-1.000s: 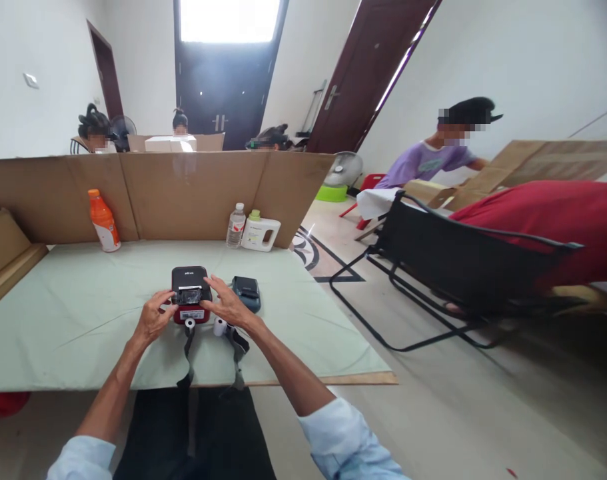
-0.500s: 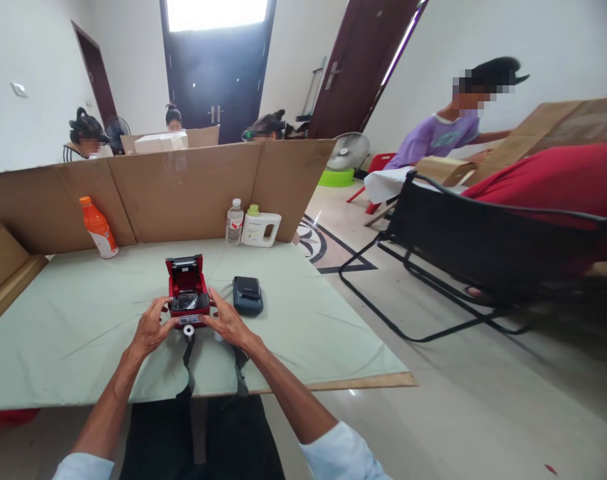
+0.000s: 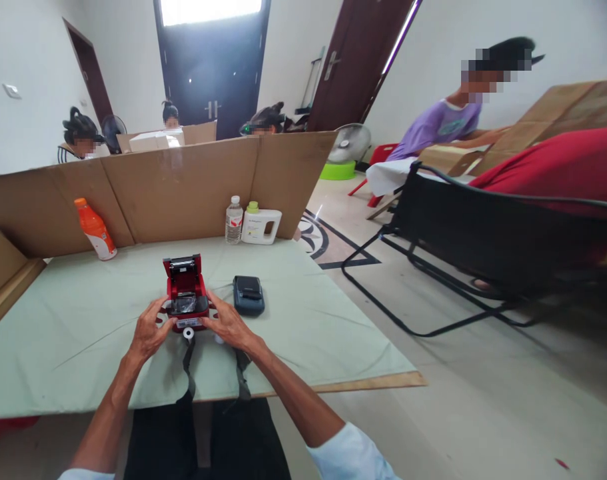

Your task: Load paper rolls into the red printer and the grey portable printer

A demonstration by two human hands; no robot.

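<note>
A small red thermal printer (image 3: 186,315) stands on the table with its black-lined lid (image 3: 183,267) raised. Crumpled clear plastic (image 3: 186,304) shows in its open compartment. My left hand (image 3: 150,327) grips its left side, thumb at the front edge. From the right, my right hand (image 3: 228,321) holds it the same way, fingers curled along the side. Just in front of the printer lies a small white paper roll (image 3: 188,333); a second white thing is mostly hidden under my right hand. A dark blue handheld device (image 3: 248,295) lies right of my right hand.
Behind the pale green tablecloth (image 3: 108,360) stands a cardboard screen (image 3: 183,193). An orange bottle (image 3: 96,230), a clear bottle (image 3: 234,220) and a white jug (image 3: 261,225) line its foot. Dark straps (image 3: 188,367) hang over the front edge. A black folding chair (image 3: 463,240) and other people are beyond.
The view has shifted slightly to the right. Both hands stay on the sides of the printer, and its lid remains raised.
</note>
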